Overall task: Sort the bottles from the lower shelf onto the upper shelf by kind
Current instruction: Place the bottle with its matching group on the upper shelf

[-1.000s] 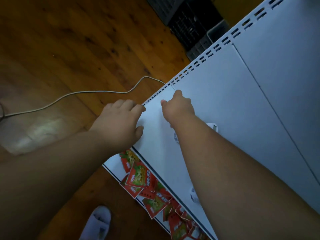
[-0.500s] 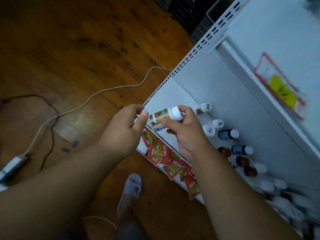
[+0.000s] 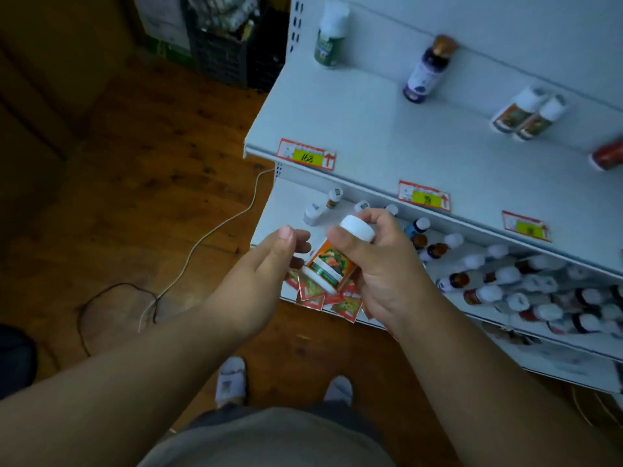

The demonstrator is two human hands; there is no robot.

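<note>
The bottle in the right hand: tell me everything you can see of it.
The orange-labelled bottle is a small plastic-looking one with a white screw cap and a white base. Its orange label carries a green and red picture, with print too blurred to read. It is capped and tilted, cap up and to the right. The right hand grips it near the cap, in front of the lower shelf. The left hand is beside its base; contact is unclear.

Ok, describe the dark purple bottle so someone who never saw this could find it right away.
Start at the white upper shelf, above the row of red and yellow price tags. Near its back wall stands the dark purple bottle, between a green-labelled white bottle on the left and a pair of white-capped orange-labelled bottles on the right. It alone has a copper-coloured cap.
</note>
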